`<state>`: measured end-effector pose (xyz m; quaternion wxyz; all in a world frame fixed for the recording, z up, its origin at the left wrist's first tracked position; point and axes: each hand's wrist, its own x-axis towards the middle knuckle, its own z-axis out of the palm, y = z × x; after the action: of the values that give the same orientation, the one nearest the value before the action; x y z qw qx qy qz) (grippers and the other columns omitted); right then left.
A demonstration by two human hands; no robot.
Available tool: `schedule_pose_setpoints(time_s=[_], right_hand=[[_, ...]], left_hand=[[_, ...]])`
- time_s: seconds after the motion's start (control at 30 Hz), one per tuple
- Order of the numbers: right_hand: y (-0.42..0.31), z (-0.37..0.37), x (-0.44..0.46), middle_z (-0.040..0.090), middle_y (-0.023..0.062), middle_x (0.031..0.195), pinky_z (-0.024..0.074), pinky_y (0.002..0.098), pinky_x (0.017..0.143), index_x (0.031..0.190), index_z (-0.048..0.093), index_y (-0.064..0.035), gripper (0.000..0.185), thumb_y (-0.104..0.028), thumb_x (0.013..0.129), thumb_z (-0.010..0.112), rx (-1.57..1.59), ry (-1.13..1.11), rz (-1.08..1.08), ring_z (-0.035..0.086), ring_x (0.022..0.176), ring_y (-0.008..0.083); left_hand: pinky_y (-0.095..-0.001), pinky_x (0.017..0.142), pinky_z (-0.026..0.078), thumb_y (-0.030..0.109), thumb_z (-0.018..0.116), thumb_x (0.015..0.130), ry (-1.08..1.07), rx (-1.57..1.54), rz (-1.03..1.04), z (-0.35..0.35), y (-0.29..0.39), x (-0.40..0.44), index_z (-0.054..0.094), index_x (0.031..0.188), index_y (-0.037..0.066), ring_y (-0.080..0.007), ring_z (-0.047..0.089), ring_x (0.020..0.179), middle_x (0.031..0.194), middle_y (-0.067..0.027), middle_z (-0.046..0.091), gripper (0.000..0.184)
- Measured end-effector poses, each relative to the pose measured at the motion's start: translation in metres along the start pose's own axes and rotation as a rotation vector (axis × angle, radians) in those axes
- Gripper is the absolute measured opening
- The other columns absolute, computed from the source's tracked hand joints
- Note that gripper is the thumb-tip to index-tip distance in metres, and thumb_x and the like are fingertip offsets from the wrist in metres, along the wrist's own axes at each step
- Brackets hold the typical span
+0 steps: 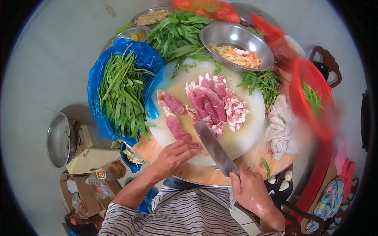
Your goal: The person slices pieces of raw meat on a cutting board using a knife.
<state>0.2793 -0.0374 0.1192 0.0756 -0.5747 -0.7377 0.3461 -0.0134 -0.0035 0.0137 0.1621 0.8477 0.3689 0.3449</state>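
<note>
My right hand [252, 192] is wrapped round the handle of a cleaver [215, 148], its broad blade slanting up and left over the white round cutting board [252, 133]. The blade's tip is by the near edge of a pile of sliced raw meat [208, 100]. My left hand [179, 155] has its fingers pressed together at the near end of a long strip of raw meat [177, 126], left of the blade. Another short piece of meat [172, 102] lies above that strip. Small chopped pieces of fatty meat [236, 112] sit right of the pile.
Behind the board are leafy greens [177, 35] and a metal bowl [236, 33] of shredded vegetables. A blue bag [94, 86] of greens stands left. At right are a crumpled cloth [281, 126], a green chili [265, 167] and a blurred red basin [305, 90].
</note>
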Motion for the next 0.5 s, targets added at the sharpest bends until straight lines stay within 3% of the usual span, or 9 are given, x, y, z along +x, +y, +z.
schedule_pose_setpoints(time_s=[0.07,0.3,0.5], right_hand=[[0.004,0.008,0.001,0.062,0.025,0.06,0.0543,0.0585,0.059,0.095,0.059,0.0034,0.024,-0.017,0.107,0.063,-0.067,-0.005,-0.11,0.067,0.058,0.049],[0.003,0.008,0.013,0.064,0.0247,0.062,0.055,0.0578,0.058,0.097,0.058,0.0028,0.023,-0.018,0.106,0.063,-0.155,0.084,-0.075,0.068,0.059,0.0485],[-0.012,0.011,0.009,0.066,0.0227,0.063,0.0564,0.0562,0.058,0.111,0.061,0.0033,0.021,-0.017,0.106,0.063,-0.165,0.041,-0.11,0.07,0.059,0.0463]], left_hand=[[-0.0428,0.096,0.063,-0.002,0.075,0.083,0.021,0.014,-0.017,0.009,-0.001,-0.002,0.074,0.121,0.004,-0.0306,0.077,0.11,0.12,-0.0136,0.079,0.038],[-0.0417,0.091,0.065,-0.003,0.072,0.084,0.169,0.01,-0.071,0.019,0.007,-0.003,0.075,0.116,0.002,-0.0315,0.077,0.107,0.113,-0.0126,0.079,0.032],[-0.0403,0.088,0.065,-0.002,0.073,0.079,0.225,0.05,-0.037,0.03,0.004,-0.004,0.076,0.112,0.002,-0.0307,0.078,0.105,0.108,-0.0119,0.079,0.034]])
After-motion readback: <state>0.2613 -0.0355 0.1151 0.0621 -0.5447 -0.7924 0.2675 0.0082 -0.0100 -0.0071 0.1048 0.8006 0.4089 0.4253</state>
